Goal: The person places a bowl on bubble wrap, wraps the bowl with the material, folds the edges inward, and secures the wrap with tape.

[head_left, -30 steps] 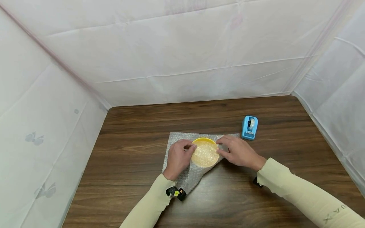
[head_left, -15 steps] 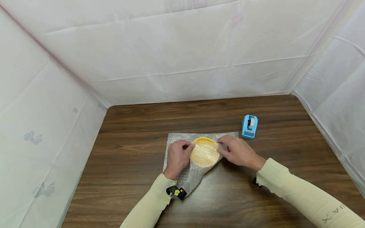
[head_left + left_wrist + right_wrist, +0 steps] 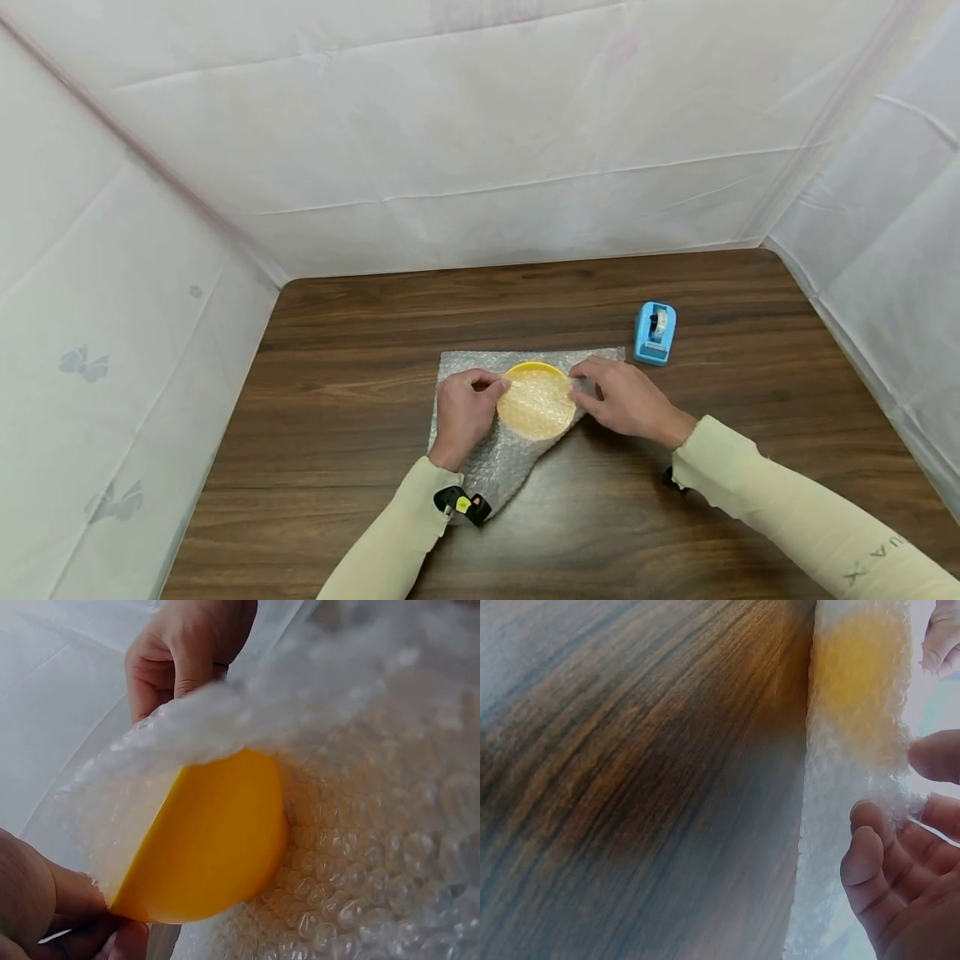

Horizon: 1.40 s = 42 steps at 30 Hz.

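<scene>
A round yellow dish (image 3: pixel 536 405) lies on a sheet of bubble wrap (image 3: pixel 495 467), with a flap of the wrap over most of it and its far rim bare. My left hand (image 3: pixel 467 414) pinches the flap and the dish's left edge between thumb and fingers. On the other side, my right hand (image 3: pixel 626 398) holds the wrap at the dish's right edge. In the left wrist view the yellow dish (image 3: pixel 214 840) shows between two layers of wrap. The right wrist view shows the dish (image 3: pixel 859 667) blurred through the wrap.
A blue tape dispenser (image 3: pixel 655 334) stands on the wooden table (image 3: pixel 337 400), beyond my right hand and just right of the wrap's far corner. White sheeting (image 3: pixel 480 150) hangs behind the table and along both sides.
The dish, the wrap and both hands appear slightly further left in the head view, the left hand a little more so. Both hands keep their hold.
</scene>
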Tool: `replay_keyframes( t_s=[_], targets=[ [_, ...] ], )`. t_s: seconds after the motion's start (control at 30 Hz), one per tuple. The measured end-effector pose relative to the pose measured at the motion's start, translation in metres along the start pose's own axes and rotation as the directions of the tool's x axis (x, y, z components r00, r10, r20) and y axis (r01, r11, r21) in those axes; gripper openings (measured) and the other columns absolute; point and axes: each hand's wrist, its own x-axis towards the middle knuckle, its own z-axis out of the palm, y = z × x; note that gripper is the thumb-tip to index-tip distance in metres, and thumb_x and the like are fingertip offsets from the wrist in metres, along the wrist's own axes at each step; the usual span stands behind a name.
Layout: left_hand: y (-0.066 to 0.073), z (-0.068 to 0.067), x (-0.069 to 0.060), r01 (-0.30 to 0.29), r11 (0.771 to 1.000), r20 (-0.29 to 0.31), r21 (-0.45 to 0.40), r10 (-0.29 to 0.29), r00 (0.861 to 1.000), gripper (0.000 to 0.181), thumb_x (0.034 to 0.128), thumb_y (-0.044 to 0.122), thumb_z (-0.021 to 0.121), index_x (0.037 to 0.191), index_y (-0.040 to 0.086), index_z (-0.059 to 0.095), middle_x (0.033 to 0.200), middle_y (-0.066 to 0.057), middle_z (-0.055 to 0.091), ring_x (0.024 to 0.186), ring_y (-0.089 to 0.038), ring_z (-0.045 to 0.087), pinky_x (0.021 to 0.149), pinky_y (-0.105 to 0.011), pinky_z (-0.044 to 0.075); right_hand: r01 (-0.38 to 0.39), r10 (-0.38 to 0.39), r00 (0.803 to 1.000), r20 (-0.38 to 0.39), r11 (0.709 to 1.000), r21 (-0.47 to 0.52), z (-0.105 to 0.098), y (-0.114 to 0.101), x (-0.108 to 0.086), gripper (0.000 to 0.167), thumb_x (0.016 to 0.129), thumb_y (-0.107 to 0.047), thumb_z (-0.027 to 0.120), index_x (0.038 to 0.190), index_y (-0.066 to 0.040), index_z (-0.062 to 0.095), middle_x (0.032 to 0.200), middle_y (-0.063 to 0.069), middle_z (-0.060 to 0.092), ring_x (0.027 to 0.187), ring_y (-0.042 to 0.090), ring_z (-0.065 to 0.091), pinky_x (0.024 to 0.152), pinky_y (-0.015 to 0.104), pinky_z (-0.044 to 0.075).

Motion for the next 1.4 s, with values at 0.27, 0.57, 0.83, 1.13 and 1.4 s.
replay_keyframes(
  t_s=[0.27, 0.57, 0.83, 1.13, 1.4],
  targets=[
    [0.002, 0.002, -0.006, -0.067, 0.997, -0.025, 0.035, 0.068, 0.997, 0.007, 0.0911, 0.015, 0.08, 0.088, 0.009, 0.083, 0.084, -0.007, 0.08, 0.076, -0.02, 0.074, 0.068, -0.033, 0.059, 0.0, 0.0, 1.0, -0.002, 1.0, -0.008, 0.0, 0.001, -0.003, 0.027, 0.099, -0.026, 0.072, 0.121, -0.01, 0.073, 0.11, 0.004, 0.074, 0.068, 0.003, 0.049, 0.061, 0.023, 0.042],
    [0.0, 0.0, -0.006, 0.018, 1.0, -0.006, 0.008, -0.018, 1.0, 0.009, 0.0918, 0.019, 0.08, 0.088, 0.012, 0.085, 0.085, -0.004, 0.081, 0.075, -0.014, 0.073, 0.064, -0.027, 0.057, 0.016, -0.016, 1.0, -0.009, 1.0, 0.001, 0.002, 0.001, -0.003, 0.027, 0.098, -0.026, 0.072, 0.121, -0.011, 0.073, 0.108, 0.003, 0.074, 0.067, 0.002, 0.048, 0.06, 0.022, 0.042],
    [0.0, 0.0, -0.006, 0.044, 0.999, 0.005, 0.025, -0.045, 0.999, 0.011, 0.0929, 0.021, 0.078, 0.092, 0.012, 0.085, 0.087, -0.004, 0.081, 0.076, -0.015, 0.073, 0.066, -0.031, 0.058, -0.008, 0.008, 1.0, 0.006, 0.999, 0.045, 0.001, 0.002, -0.003, 0.028, 0.099, -0.026, 0.072, 0.122, -0.01, 0.073, 0.111, 0.005, 0.075, 0.071, 0.003, 0.051, 0.062, 0.023, 0.044],
    [-0.002, 0.0, -0.01, 0.03, 0.999, 0.006, 0.024, -0.031, 1.0, 0.011, 0.0939, 0.021, 0.077, 0.096, 0.015, 0.085, 0.088, -0.004, 0.082, 0.076, -0.017, 0.074, 0.067, -0.033, 0.059, -0.02, 0.02, 1.0, -0.001, 0.996, 0.09, -0.007, 0.008, -0.001, 0.038, 0.097, -0.029, 0.075, 0.127, -0.007, 0.07, 0.114, 0.006, 0.074, 0.069, 0.005, 0.052, 0.061, 0.024, 0.045],
    [-0.002, 0.001, -0.012, 0.022, 1.0, 0.006, 0.017, -0.022, 1.0, 0.011, 0.0942, 0.02, 0.077, 0.096, 0.013, 0.085, 0.09, -0.005, 0.082, 0.078, -0.018, 0.075, 0.068, -0.034, 0.06, -0.084, 0.083, 0.996, 0.014, 0.992, 0.095, -0.016, 0.015, -0.001, 0.044, 0.097, -0.032, 0.075, 0.132, -0.006, 0.066, 0.114, 0.007, 0.071, 0.071, 0.01, 0.052, 0.061, 0.026, 0.046]
  ],
)
